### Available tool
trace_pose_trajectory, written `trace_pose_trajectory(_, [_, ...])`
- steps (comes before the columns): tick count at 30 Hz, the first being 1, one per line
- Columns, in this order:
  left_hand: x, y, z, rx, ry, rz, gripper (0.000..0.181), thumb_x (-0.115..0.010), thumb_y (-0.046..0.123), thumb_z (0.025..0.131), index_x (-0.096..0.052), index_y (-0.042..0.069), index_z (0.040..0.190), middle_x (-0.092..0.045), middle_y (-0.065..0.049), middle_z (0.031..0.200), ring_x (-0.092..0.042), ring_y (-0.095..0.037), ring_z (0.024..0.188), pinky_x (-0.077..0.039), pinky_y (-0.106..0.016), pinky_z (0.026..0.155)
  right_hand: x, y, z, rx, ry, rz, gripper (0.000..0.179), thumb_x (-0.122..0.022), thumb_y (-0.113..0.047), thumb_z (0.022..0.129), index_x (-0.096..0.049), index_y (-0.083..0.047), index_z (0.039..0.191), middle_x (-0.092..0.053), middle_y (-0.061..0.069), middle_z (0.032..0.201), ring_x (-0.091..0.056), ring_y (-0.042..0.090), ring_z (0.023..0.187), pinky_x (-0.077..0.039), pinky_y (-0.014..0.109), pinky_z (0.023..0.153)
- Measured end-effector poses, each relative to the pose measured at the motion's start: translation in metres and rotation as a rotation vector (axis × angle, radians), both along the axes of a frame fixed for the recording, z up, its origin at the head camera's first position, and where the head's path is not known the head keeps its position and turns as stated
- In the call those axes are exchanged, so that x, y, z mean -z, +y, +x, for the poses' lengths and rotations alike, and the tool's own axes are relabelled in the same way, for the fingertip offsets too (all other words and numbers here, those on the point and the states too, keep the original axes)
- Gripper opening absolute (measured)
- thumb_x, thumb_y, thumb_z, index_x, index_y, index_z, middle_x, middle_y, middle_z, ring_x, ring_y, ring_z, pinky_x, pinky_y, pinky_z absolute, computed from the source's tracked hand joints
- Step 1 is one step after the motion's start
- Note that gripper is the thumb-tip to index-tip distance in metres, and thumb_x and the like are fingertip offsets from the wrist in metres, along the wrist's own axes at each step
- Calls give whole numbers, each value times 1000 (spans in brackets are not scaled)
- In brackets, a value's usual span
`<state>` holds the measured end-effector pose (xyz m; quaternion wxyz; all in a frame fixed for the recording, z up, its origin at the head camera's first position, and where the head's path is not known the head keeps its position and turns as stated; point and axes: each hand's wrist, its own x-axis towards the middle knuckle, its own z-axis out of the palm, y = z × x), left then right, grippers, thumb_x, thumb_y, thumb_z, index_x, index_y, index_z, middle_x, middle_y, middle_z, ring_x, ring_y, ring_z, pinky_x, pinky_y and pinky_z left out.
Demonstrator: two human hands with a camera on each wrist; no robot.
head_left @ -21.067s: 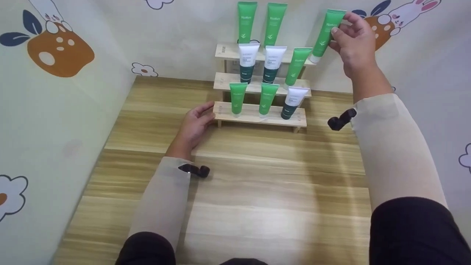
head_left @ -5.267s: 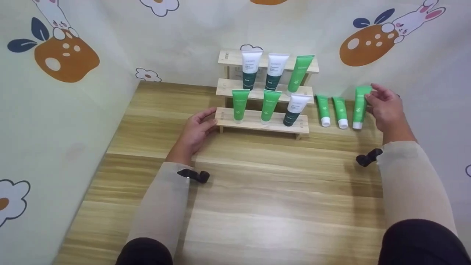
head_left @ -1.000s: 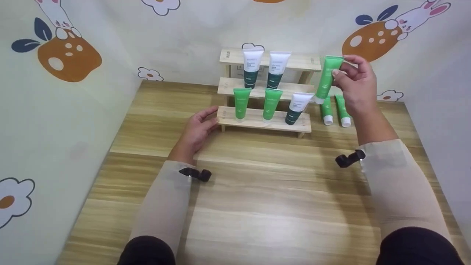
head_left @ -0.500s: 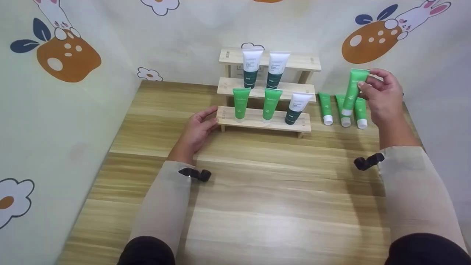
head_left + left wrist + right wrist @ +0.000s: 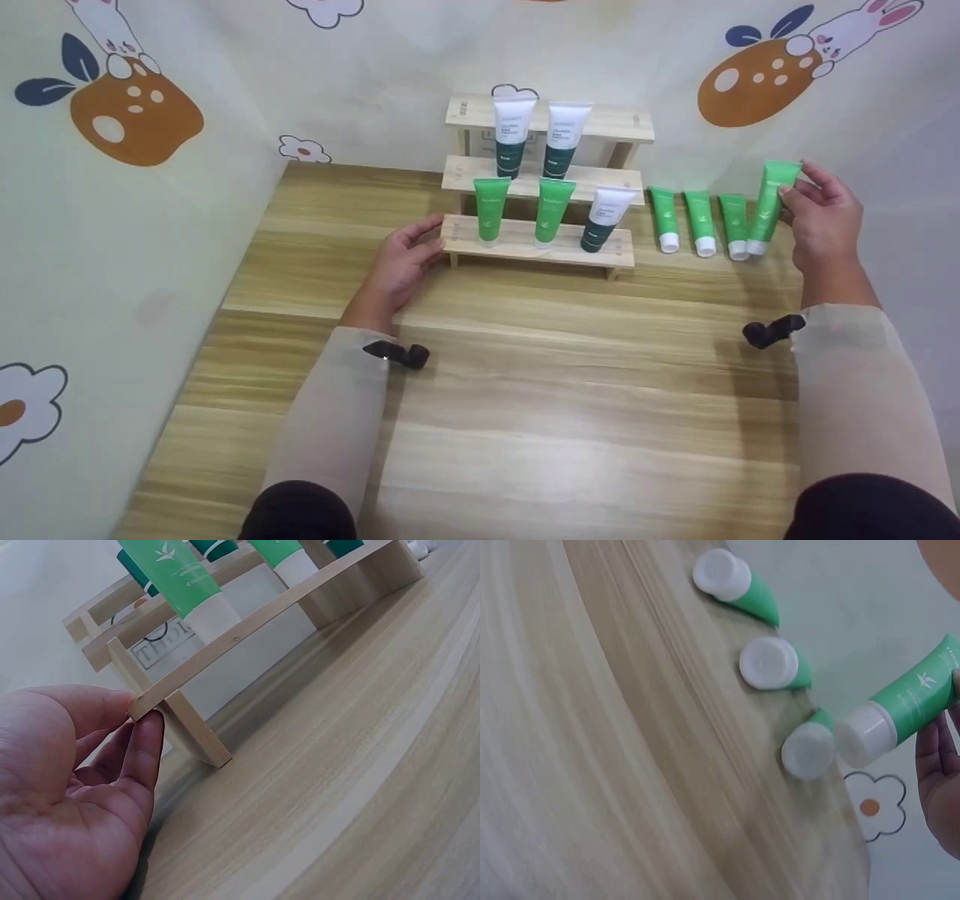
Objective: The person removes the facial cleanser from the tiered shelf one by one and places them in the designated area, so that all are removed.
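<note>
My right hand (image 5: 829,221) pinches a green squeeze tube (image 5: 772,202) by its upper part, between thumb and fingers. Its white cap points down and overlaps the cap of the rightmost lying tube in the head view. Three more green tubes (image 5: 699,217) lie in a row on the table, white caps (image 5: 769,664) toward me. With thumb and fingers, my left hand (image 5: 405,262) grips the left end of the lowest shelf of a three-step wooden rack (image 5: 187,671). That shelf bears two green tubes (image 5: 491,210) and one white and dark green tube (image 5: 607,217), all standing on their caps.
Two white and dark green tubes (image 5: 566,139) stand on the rack's middle shelf. Behind the rack hangs a patterned backdrop (image 5: 390,90), close past the lying tubes. The wood-grain table (image 5: 525,375) stretches toward me.
A green tube left the middle shelf; my right hand has carried it right and lowered it beside the lying ones. Earlier, green tubes went from the top shelf to the table. The left hand stays put.
</note>
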<state>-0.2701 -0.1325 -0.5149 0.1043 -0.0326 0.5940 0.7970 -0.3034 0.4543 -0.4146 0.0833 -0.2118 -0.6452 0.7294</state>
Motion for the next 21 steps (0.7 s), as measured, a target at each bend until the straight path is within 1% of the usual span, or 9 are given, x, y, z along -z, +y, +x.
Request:
trace_pose_trajectory(3, [0,0,0,0,0,3,51,-60,-2,105,-52,2,156,-49,-13,164,-61,-25,139,-58,-30,112,6,8,-1,23,-17,10,64,-81,-15,95,-60,-31,153,-63,-7,144,-60,11,130,-62,13,84])
trace_pose_trajectory(7, [1,0,0,1,5,-6,51,-60,-1,105,-52,2,156,-49,-12,165,-60,-26,140,-57,-31,113,14,16,-2,43,-58,28,61,-76,-15,99,-58,-32,154,-56,-7,159,-56,10,137,-61,12,86])
trace_pose_trajectory(9, [2,0,1,2,3,-12,51,-60,-1,106,-52,3,156,-48,-11,166,-60,-26,141,-57,-30,114,18,18,-3,48,-89,48,60,-75,-16,100,-56,-34,155,-54,-7,160,-55,9,138,-60,11,86])
trace_pose_trajectory(12, [3,0,0,9,-2,-2,51,-59,-1,106,-52,3,156,-47,-11,166,-59,-25,141,-57,-30,114,23,19,-4,56,-118,65,62,-73,-17,102,-53,-35,157,-57,-10,152,-54,8,138,-59,10,88])
trace_pose_trajectory(14, [3,0,0,10,-4,6,51,-59,-2,106,-51,3,156,-47,-12,166,-60,-25,140,-57,-29,113,26,20,-5,64,-134,83,61,-73,-19,101,-53,-36,157,-60,-12,143,-54,7,137,-58,11,94])
trace_pose_trajectory(16, [3,0,-1,12,-1,17,52,-58,-4,106,-51,2,157,-46,-13,165,-60,-26,139,-57,-29,113,27,20,-7,67,-151,92,59,-74,-21,101,-55,-36,155,-61,-14,137,-52,6,137,-54,15,107])
trace_pose_trajectory(19, [3,0,-1,11,9,24,52,-58,-5,105,-50,1,157,-46,-13,166,-60,-27,139,-58,-29,112,31,22,-9,67,-216,118,54,-74,-30,101,-57,-40,151,-59,-17,141,-49,5,143,-40,21,126])
trace_pose_trajectory(21, [3,-1,-2,9,11,30,53,-58,-5,105,-50,0,157,-46,-14,166,-60,-27,140,-58,-29,112,35,23,-12,68,-259,131,52,-73,-34,101,-57,-43,150,-56,-19,147,-45,3,148,-31,23,132])
